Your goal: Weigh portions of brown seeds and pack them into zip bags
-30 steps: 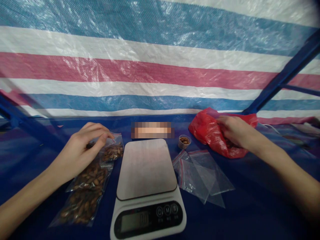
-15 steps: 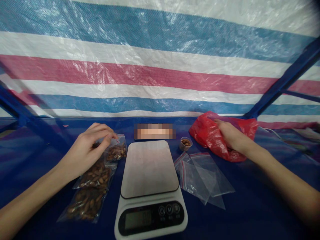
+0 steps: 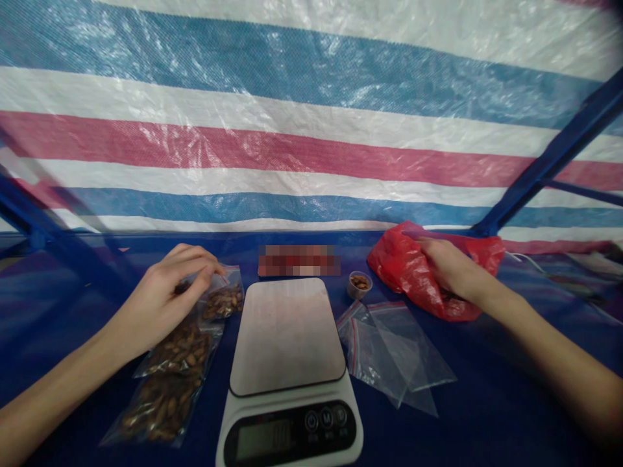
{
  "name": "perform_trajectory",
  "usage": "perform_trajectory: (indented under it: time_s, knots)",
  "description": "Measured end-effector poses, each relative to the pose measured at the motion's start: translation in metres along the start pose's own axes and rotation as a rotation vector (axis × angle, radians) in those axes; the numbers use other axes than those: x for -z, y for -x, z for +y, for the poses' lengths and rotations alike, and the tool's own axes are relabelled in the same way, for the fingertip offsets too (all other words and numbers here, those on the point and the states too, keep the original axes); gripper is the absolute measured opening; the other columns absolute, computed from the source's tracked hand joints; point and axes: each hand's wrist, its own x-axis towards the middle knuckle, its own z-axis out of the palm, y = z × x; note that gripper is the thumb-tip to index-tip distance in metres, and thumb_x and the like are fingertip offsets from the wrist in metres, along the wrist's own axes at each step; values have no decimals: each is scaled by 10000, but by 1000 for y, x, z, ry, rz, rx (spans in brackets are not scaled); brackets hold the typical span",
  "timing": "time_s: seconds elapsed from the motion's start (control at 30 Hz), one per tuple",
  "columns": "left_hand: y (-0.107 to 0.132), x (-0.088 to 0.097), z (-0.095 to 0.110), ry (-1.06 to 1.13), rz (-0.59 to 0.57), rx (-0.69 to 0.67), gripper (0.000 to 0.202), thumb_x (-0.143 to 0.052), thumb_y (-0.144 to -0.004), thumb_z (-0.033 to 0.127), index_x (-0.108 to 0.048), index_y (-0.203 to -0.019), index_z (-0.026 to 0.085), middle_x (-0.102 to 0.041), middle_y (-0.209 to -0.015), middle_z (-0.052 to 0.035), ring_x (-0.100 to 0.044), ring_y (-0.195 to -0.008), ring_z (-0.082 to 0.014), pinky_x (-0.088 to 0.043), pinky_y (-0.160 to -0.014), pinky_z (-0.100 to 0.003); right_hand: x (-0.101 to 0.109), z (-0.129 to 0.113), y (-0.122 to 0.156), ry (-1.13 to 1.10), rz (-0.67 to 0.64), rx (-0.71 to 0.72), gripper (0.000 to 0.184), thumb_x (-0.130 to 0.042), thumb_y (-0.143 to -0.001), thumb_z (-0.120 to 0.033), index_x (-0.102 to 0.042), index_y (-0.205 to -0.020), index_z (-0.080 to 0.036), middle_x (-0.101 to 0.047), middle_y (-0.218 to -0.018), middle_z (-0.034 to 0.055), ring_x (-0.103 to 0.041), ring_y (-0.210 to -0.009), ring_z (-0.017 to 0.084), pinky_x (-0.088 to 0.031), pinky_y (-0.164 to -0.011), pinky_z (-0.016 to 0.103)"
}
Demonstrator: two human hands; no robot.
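Note:
My left hand [image 3: 178, 285] rests over the top zip-lock bag of brown nuts [image 3: 221, 301], its thumb and fingertips drawn together at the bag's upper edge. Beneath it lie more filled bags, with a lower bag of nuts [image 3: 160, 405] nearest me. On the right, my right hand [image 3: 450, 269] grips a crumpled red plastic bag [image 3: 402, 263]; its fingertips are hidden in the folds. Between the hands stands a white kitchen scale [image 3: 287, 337] with a bare metal plate. A small clear cup of nuts [image 3: 360, 284] sits beside the red bag.
Several flat, unfilled zip-lock bags [image 3: 394, 353] lie right of the scale. A blurred-out reddish object [image 3: 299, 261] is behind the scale. Blue metal struts [image 3: 549, 162] slope up at both sides, and a striped tarp [image 3: 292, 143] hangs at the back of the blue surface.
The view has shifted slightly, so the scale and bags sit a little lower in the picture. Both hands keep nearly the same places and grips.

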Motion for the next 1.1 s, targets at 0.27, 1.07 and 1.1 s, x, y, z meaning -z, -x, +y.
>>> perform_trajectory:
  time_s: [0.27, 1.07, 1.1]
  knots:
    - [1, -1, -1, -2, 39, -15, 307, -495, -1042, 379, -751, -941, 243, -743, -1031, -8, -617, -1044, -211, -448, -960, -343, 11, 2, -1, 129, 79, -4, 260, -493, -892, -146, -744, -938, -198, -797, -987, 187, -764, -861, 362, -590, -786, 463]
    - [0, -2, 0, -7, 33, -26, 291, -504, -1036, 373, -754, -941, 259, -750, -1043, -1, -618, -1049, -217, -456, -957, -357, -7, -110, 14, -563, 242, 70, 122, -735, -952, -345, -781, -990, -239, -792, -978, 60, -748, -895, 234, -596, -821, 361]
    - [1, -2, 0, -8, 31, -25, 290, -502, -1036, 371, -754, -946, 260, -750, -1043, -1, -620, -1051, -217, -458, -958, -357, -12, -110, 13, -581, 225, 76, 115, -735, -956, -334, -782, -993, -237, -791, -984, 58, -747, -908, 229, -591, -835, 357]
